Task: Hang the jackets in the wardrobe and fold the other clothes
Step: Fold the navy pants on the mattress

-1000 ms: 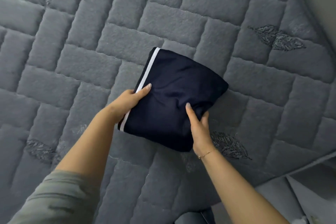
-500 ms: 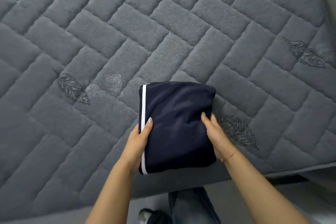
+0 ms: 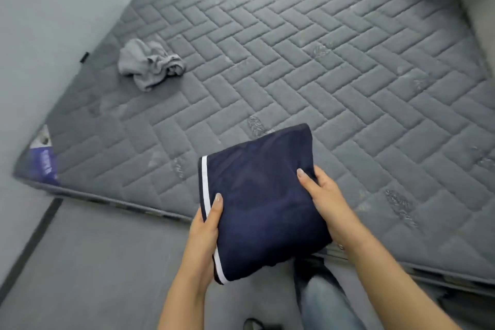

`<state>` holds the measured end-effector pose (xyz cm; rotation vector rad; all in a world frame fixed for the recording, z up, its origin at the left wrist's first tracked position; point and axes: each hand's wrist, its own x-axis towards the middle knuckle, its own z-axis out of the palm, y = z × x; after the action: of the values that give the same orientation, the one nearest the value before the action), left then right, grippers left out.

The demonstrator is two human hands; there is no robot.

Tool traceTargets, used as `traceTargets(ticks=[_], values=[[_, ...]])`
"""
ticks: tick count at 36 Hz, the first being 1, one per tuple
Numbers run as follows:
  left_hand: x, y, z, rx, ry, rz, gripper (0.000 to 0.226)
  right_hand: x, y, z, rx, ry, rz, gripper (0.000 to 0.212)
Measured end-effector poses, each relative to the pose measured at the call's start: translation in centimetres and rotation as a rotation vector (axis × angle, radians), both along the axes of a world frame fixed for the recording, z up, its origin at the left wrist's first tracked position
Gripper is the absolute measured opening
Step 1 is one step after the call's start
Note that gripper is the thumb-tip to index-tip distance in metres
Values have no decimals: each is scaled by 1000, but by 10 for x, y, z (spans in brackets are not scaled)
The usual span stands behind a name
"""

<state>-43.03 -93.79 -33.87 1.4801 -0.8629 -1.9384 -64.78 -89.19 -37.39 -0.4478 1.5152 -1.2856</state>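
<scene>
A folded navy garment [image 3: 263,201] with a white stripe along its left edge is held up in front of me, above the near edge of the grey quilted mattress [image 3: 334,67]. My left hand [image 3: 205,233] grips its left edge, thumb on top. My right hand [image 3: 325,203] grips its right edge, thumb on the cloth and fingers underneath. A crumpled grey garment [image 3: 150,65] lies on the mattress at the far left.
A pale wall runs along the left of the mattress. Grey floor [image 3: 93,262] lies in front of the mattress at the lower left. My jeans-clad leg [image 3: 321,300] and a dark shoe show below the garment.
Both hands have lifted the folded navy garment off the mattress. The view has pulled back, so the whole mattress and the grey garment now show.
</scene>
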Motion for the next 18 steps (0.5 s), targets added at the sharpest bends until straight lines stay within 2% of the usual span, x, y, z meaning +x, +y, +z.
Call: traceTargets(ticks=[1, 3, 5, 7, 14, 18], values=[[7, 2, 6, -16, 2, 23, 40, 7, 0, 11, -23, -12, 25, 22], [69, 20, 60, -80, -5, 192, 43, 65, -13, 73, -92, -20, 202, 26], [76, 25, 73, -111, -17, 198, 46, 73, -14, 81, -113, -19, 201, 28], [105, 35, 100, -126, -17, 305, 47, 102, -24, 105, -138, -18, 311, 28], [212, 91, 200, -292, -48, 753, 46, 238, -72, 217, -316, -32, 786, 25], [251, 131, 243, -429, -170, 1067, 38, 313, -78, 265, -418, -91, 1059, 23]])
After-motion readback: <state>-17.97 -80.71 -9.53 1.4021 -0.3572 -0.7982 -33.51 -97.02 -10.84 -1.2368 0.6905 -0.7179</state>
